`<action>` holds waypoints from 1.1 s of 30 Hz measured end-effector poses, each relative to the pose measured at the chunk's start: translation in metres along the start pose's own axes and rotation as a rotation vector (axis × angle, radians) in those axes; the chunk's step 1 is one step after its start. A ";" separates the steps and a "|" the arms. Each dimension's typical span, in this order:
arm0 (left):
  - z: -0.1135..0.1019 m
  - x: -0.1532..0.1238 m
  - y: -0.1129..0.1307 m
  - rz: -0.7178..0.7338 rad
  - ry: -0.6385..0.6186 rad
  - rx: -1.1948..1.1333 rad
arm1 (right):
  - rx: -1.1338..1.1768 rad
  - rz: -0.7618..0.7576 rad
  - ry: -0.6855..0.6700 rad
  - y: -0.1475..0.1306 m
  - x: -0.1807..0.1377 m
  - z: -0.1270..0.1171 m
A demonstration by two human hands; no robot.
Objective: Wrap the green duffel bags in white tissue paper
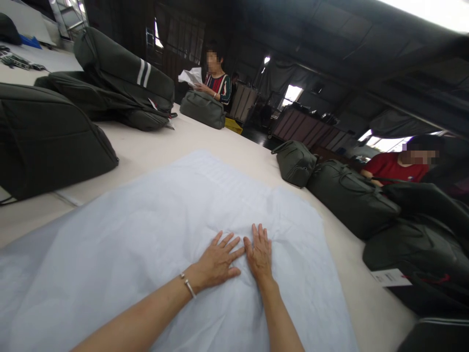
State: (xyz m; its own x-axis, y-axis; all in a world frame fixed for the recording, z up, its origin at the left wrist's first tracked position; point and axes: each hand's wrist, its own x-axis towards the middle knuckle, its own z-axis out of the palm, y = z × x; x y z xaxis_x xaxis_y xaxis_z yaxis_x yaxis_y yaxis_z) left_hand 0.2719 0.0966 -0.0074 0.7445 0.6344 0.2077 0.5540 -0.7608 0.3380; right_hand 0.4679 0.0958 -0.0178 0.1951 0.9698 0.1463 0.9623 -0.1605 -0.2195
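A large pale blue-white sheet (146,220), thin and lightly creased, is spread over the table in front of me. My left hand (220,259) lies flat on it with fingers spread, a silver bracelet around that wrist. Close beside it, my right hand (259,252) also presses flat on the sheet, fingers stretched forward and thumb near the left fingertips. Neither hand grips anything. Small wrinkles run out from around both hands. Whatever may lie under the sheet is hidden.
Dark green bags (47,137) stand on the pale table (249,146) at the left, and more bags (351,195) line its right edge, one with a white tag (391,277). A person (220,85) holds white paper beyond the far end; another person (395,166) in red is at the right.
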 end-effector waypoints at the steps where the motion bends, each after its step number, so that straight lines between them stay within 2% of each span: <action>1: 0.001 0.000 0.000 -0.008 -0.005 -0.004 | 0.008 -0.001 0.004 0.001 0.000 0.000; 8: 0.011 -0.001 -0.004 -0.025 0.012 0.035 | 0.021 0.010 0.020 0.001 0.001 0.001; 13: 0.011 0.003 -0.008 0.010 0.008 0.045 | 0.030 0.010 0.001 0.002 0.002 0.003; 22: 0.001 0.007 -0.004 0.027 -0.027 0.028 | 0.269 -0.135 0.057 0.002 -0.013 0.007; 25: 0.000 0.009 -0.001 0.050 -0.016 0.005 | 0.379 -0.076 0.032 0.000 -0.010 -0.001; 29: -0.002 0.011 0.006 0.043 -0.044 -0.025 | 0.548 0.108 0.046 -0.001 -0.003 -0.023; 33: -0.004 0.015 0.011 0.009 -0.100 -0.083 | 0.638 0.149 -0.001 0.000 -0.021 -0.042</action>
State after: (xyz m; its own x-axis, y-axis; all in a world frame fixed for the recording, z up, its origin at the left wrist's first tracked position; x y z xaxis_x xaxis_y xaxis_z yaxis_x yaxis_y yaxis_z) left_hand 0.2876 0.0980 0.0034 0.7853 0.6075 0.1199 0.5174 -0.7501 0.4118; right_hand 0.4718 0.0675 0.0197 0.3176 0.9457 0.0695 0.6235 -0.1531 -0.7667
